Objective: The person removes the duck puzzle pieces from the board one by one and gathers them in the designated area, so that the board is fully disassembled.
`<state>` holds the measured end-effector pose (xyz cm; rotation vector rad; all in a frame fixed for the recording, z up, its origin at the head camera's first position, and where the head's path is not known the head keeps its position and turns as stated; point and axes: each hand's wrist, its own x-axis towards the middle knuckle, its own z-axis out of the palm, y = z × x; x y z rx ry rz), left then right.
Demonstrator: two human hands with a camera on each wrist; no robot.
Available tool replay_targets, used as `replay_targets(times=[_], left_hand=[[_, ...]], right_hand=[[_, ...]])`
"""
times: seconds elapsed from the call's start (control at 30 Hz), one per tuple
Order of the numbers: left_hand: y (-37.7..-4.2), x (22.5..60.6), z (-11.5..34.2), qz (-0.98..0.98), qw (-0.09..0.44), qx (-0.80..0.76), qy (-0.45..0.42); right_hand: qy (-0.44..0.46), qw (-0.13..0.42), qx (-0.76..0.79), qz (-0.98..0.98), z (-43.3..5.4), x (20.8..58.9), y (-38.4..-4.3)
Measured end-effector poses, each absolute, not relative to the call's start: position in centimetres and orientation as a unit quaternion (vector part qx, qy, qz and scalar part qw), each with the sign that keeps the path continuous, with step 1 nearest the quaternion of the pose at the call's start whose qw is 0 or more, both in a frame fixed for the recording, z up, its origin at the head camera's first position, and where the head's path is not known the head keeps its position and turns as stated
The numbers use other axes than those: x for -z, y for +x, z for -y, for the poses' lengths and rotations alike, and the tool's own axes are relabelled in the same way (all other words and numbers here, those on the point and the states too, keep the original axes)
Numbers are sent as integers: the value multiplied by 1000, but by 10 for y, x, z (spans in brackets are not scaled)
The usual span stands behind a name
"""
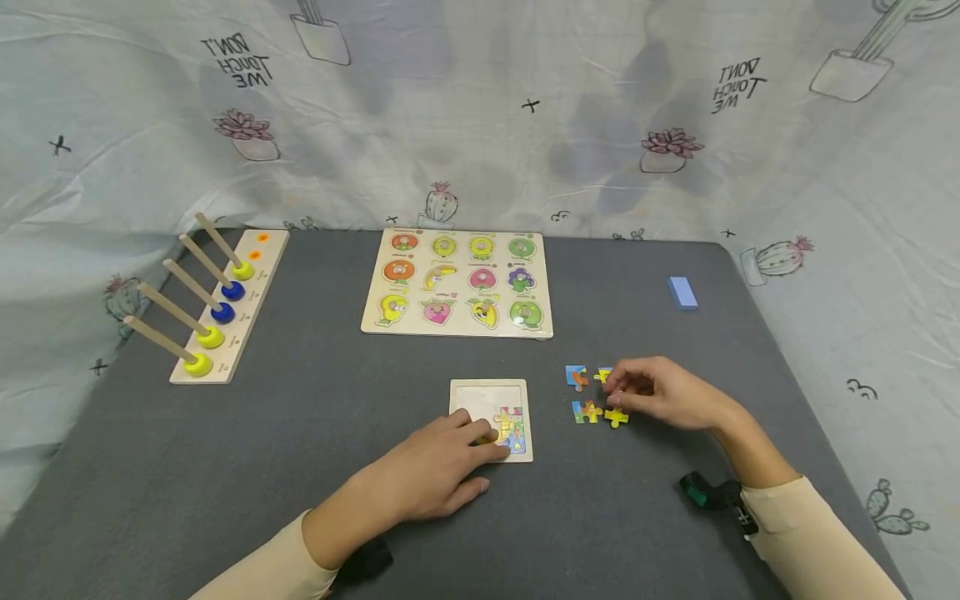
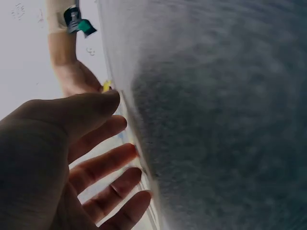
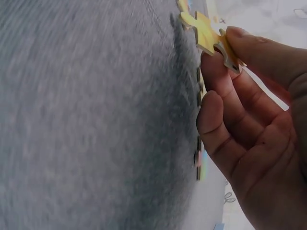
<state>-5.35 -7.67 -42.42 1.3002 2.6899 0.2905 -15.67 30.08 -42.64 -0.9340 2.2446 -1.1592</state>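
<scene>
In the head view a small square wooden puzzle tray (image 1: 480, 392) lies on the table, with a few joined jigsaw pieces (image 1: 513, 429) in its right part. My left hand (image 1: 438, 462) rests over the tray's lower left, fingers spread and loosely straight; it hides that corner. Right of the tray, my right hand (image 1: 667, 392) pinches a yellow jigsaw piece (image 3: 204, 33) between thumb and index finger, as the right wrist view shows. Beside its fingertips lie a blue and orange piece (image 1: 577, 377), a partly covered yellow piece (image 1: 602, 375) and a blue and yellow piece (image 1: 587, 412).
A wooden fruit puzzle board (image 1: 459, 333) lies at the back middle. At the left stands a peg board (image 1: 240, 337) with upright sticks and yellow and blue rings. A blue block (image 1: 682, 293) sits at the back right. Printed cloth (image 1: 480, 125) hangs behind the grey table (image 1: 300, 467).
</scene>
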Motion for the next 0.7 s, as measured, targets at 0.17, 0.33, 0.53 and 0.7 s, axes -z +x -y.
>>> replay_targets(times=[0.17, 0.33, 0.53, 0.7], left_hand=[[-55, 425, 77, -893, 65, -102, 434], [-55, 425, 79, -890, 70, -107, 438], [-54, 422, 81, -891, 79, -109, 434], [-53, 422, 82, -891, 87, -118, 429]], right_hand=[[-333, 225, 410, -819, -304, 428, -160], [-334, 222, 408, -820, -306, 431, -160], [-336, 211, 396, -828, -307, 430, -159], [-335, 197, 391, -834, -307, 430, -157]])
